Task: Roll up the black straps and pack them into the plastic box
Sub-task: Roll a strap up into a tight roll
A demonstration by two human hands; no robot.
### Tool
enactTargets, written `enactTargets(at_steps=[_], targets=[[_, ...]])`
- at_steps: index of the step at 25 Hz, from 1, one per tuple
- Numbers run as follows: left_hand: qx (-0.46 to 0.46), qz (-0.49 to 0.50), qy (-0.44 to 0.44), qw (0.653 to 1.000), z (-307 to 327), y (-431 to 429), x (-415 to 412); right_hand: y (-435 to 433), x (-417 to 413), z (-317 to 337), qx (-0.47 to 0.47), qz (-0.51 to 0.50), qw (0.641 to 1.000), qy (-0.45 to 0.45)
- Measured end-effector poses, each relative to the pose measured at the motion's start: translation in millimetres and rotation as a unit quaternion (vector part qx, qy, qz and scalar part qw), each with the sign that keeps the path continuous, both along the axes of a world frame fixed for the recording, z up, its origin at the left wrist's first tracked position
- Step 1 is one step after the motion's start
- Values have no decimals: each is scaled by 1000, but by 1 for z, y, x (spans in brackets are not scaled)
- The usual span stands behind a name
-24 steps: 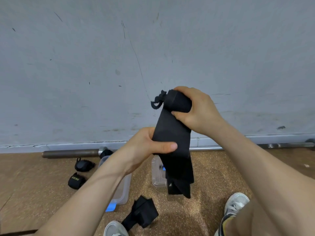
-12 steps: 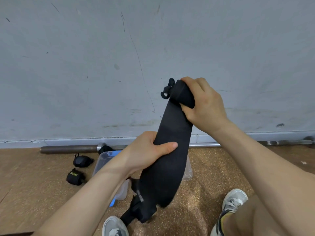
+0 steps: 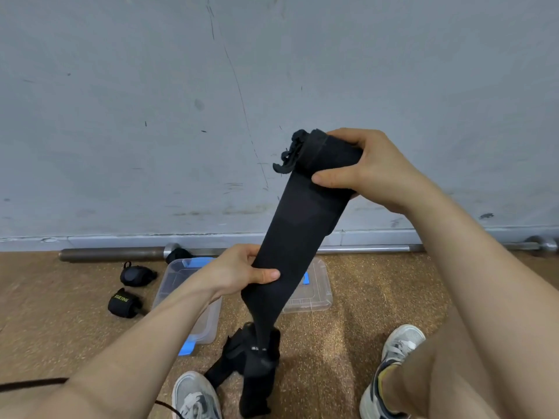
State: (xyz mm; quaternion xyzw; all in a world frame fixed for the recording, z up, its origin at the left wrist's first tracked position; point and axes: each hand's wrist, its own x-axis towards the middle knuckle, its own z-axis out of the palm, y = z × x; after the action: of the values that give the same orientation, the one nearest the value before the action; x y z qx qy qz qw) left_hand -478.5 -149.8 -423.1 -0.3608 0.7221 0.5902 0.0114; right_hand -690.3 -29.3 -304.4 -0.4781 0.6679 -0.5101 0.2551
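Two hands work one long black strap held up in front of a scuffed grey wall. The right hand is clamped around the strap's rolled upper end, fingers over the top and thumb pressed against the front, with a small black loop sticking out of the roll's left side. The left hand pinches the flat strap lower down, thumb across its face and fingers curled behind. Below that grip the strap narrows and hangs to the cork-coloured floor, where its tail lies over a loose strap crumpled between two grey sneakers. The clear plastic box sits on the floor behind the left forearm, a blue latch at its near end; what it contains cannot be made out. A clear lid lies just to its right, partly hidden by the strap. Two rolled straps lie on the floor left of the box, the nearer one printed with yellow lettering. A steel barbell runs along the foot of the wall.
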Motion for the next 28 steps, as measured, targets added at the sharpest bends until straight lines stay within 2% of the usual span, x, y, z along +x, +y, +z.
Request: enactTargets(at_steps=[2, 5, 7, 9, 11, 13, 15, 18, 19, 21, 23, 24, 25, 28], targets=[[6, -29, -8, 1000, -9, 0, -3, 2, 2, 0, 6, 17, 1000, -25], [-35, -122, -26, 992, 6, 3, -9, 4, 6, -1, 10, 58, 996, -64], [5, -109, 89, 990, 31, 7, -13, 4, 8, 0, 14, 98, 992, -84], [99, -69, 228, 966, 57, 15, -18, 3, 12, 0, 20, 120, 989, -86], [119, -4, 277, 953, 68, 28, -25, 0, 16, -3, 19, 109, 991, -79], [44, 54, 265, 962, 67, 40, -31, -3, 21, -8, 16, 66, 998, -17], [-26, 67, 244, 967, 66, 46, -34, -6, 28, -15, 16, 1, 997, 80], [-67, 84, 213, 971, 67, 48, -32, -7, 40, -26, -16, -27, 981, 190], [-53, 88, 213, 972, 67, 47, -30, -8, 43, -28, -30, -26, 975, 219], [63, 77, 265, 959, 71, 49, -25, -9, 41, -26, -47, -31, 963, 262], [207, 56, 323, 922, 78, 49, -20, -8, 37, -22, -63, -41, 956, 283], [247, 62, 330, 909, 82, 48, -18, -8, 37, -21, -72, -41, 951, 299], [259, 85, 324, 906, 84, 46, -19, -7, 40, -21, -75, -40, 941, 328], [218, 167, 288, 917, 80, 43, -23, -10, 54, -30, -74, -20, 902, 424]])
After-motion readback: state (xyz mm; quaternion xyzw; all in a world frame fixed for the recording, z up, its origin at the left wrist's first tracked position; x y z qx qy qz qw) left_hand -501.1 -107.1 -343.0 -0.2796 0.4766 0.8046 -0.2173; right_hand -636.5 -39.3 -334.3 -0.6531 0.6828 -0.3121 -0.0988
